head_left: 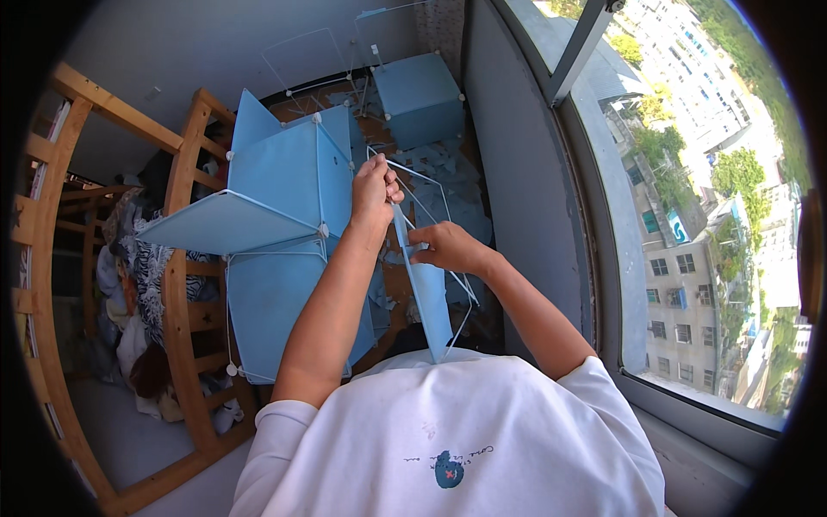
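Note:
A thin light-blue panel (425,289) stands nearly edge-on in front of my chest, its lower end close to my shirt. My left hand (375,191) is closed round the panel's far upper end. My right hand (454,248) is at the panel's right side, its thumb and fingers bent against the face near the edge; the fingertips are partly hidden. Just right of the panel, white wire frames (442,194) show behind and below my right hand. To the left stands a partly built cube shelf (274,172) of blue panels with white corner connectors, one panel sticking out like an open door.
Another blue cube (419,90) stands at the far wall, with loose wire frames (297,56) beside it. Torn pale-blue film scraps (439,164) litter the floor. A wooden bunk frame (179,293) with piled clothes (142,302) is at left. A window (689,215) lines the right.

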Tool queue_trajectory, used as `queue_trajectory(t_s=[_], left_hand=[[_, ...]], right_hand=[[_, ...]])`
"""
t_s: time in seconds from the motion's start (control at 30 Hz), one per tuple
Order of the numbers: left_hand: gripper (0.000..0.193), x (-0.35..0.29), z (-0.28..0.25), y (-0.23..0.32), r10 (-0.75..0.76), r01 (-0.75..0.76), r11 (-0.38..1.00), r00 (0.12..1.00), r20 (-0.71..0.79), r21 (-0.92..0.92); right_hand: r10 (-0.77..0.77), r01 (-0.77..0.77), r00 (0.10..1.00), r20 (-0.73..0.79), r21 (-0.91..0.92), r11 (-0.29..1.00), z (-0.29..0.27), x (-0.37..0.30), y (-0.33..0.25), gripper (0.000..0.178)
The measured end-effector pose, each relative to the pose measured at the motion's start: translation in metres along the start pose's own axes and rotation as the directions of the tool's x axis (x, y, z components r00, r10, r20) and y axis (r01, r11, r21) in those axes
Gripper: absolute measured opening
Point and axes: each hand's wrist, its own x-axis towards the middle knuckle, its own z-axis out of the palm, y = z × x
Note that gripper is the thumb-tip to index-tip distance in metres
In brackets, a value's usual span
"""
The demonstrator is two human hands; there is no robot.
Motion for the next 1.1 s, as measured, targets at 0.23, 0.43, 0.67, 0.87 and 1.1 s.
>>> queue_trajectory(t_s=[0.23, 0.43, 0.67, 0.87, 1.1], left_hand=[[0.028, -0.013, 0.008, -0.012, 0.154, -0.122, 0.973, 0.975, -0.158, 0.196], [0.032, -0.003, 0.004, -0.018, 0.219, -0.148, 0.956, 0.934, -0.283, 0.252], [0.032, -0.003, 0.013, -0.023, 0.182, -0.105, 0.958, 0.942, -0.283, 0.268], [0.031, -0.014, 0.024, -0.014, 0.171, -0.151, 0.972, 0.980, -0.103, 0.180], [0.029, -0.037, 0.041, -0.003, 0.134, -0.145, 0.987, 0.980, 0.148, 0.069]], right_hand=[[-0.018, 0.016, 0.996, -0.085, -0.022, 1.000, 0.005, -0.005, 0.001, 0.018], [-0.192, 0.088, 0.951, -0.243, -0.381, 0.920, 0.018, -0.008, -0.014, 0.009], [-0.269, 0.073, 0.890, -0.367, -0.468, 0.880, 0.032, -0.022, -0.014, 0.007], [0.061, -0.094, 0.911, -0.407, -0.062, 0.994, 0.024, -0.029, -0.010, 0.014], [0.275, -0.144, 0.944, -0.183, 0.518, 0.843, 0.005, -0.029, -0.007, 0.023]])
